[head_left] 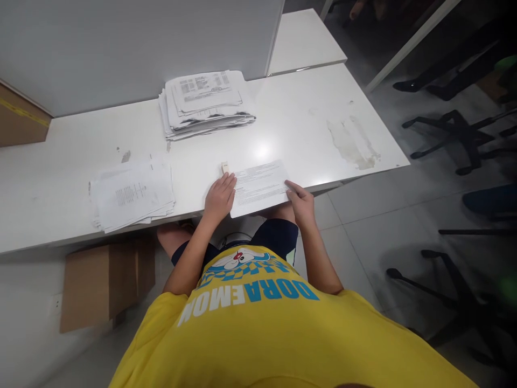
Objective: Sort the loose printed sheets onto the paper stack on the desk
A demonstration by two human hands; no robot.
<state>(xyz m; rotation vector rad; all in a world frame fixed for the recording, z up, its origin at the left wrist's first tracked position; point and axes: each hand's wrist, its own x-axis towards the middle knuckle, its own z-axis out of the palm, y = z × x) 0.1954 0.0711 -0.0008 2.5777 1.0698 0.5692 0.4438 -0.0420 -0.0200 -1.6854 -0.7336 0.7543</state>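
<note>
A printed sheet of paper (260, 187) lies at the front edge of the white table, its near side jutting past the edge. My left hand (220, 196) rests flat along the sheet's left side, fingers stretched out. At the right side, my right hand (300, 202) pinches the sheet between thumb and fingers. Just beyond my left fingertips sits a small whitish block (225, 167), perhaps an eraser; its kind is not clear. To the left is a loose pile of printed papers (135, 194). A taller stack of papers (208, 102) stands farther back.
The white table (299, 124) has a stained, peeling patch at its right end. A grey partition (141, 48) rises behind it. One cardboard box (22, 118) stands at the far left, another cardboard box (86, 285) below the table. Office chair bases (452, 132) and a person's legs are at right.
</note>
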